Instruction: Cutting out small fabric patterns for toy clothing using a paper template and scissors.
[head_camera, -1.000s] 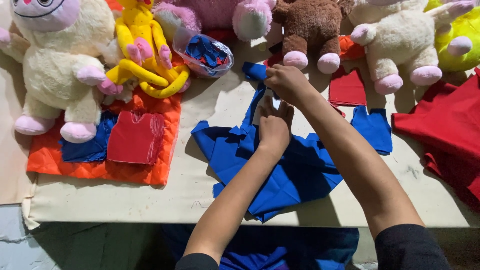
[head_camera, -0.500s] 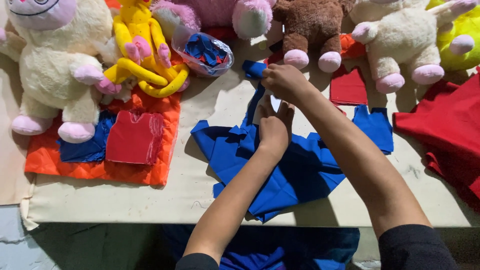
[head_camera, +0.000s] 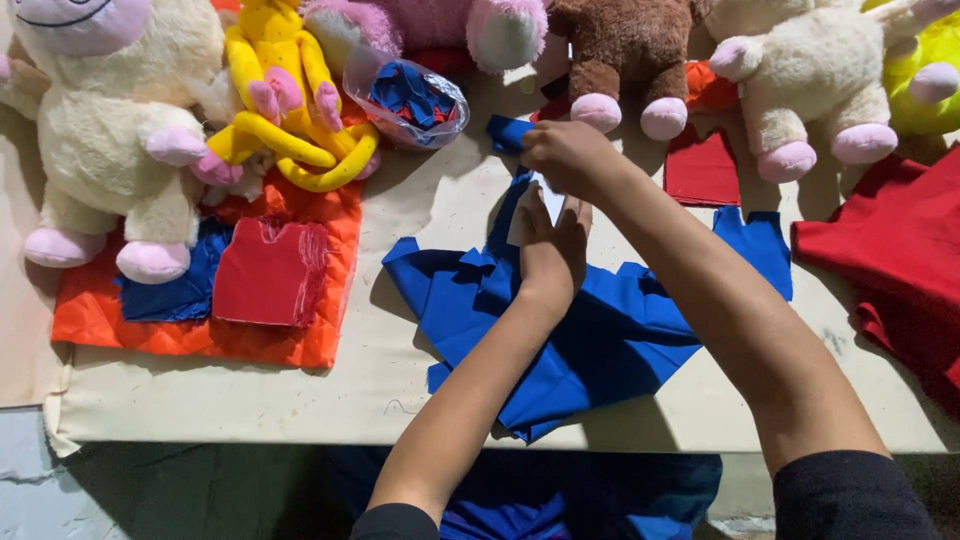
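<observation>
Cream-covered table (head_camera: 200, 400) under us, plush toys crowding its far edge, and right in the middle lies the blue fabric (head_camera: 600, 350), a pile of cut pieces spread flat and reaching to the near edge. On its far end sits a small pale piece (head_camera: 548, 200), paper or card by the look of it, though it is too hidden to be sure. Left hand (head_camera: 553, 250) lies open, palm down, pressing cloth and pale piece to the table. Right hand (head_camera: 568, 160) is closed in a pinch on the far edge of that pale piece, where a blue strip (head_camera: 508, 132) pokes out beyond the knuckles. To do this well, I'd judge the flat palm should stay firm so nothing creeps, with the pinch working square to the cloth's edge. Moving outward: a clear bag of scraps (head_camera: 410, 100) just beyond, a red square (head_camera: 702, 168) to the right, red cloth (head_camera: 890, 260) farther right. Left, an orange quilted mat (head_camera: 180, 335) carries a red vest piece (head_camera: 270, 272), beside a yellow plush (head_camera: 285, 110) and a cream plush (head_camera: 110, 130).
</observation>
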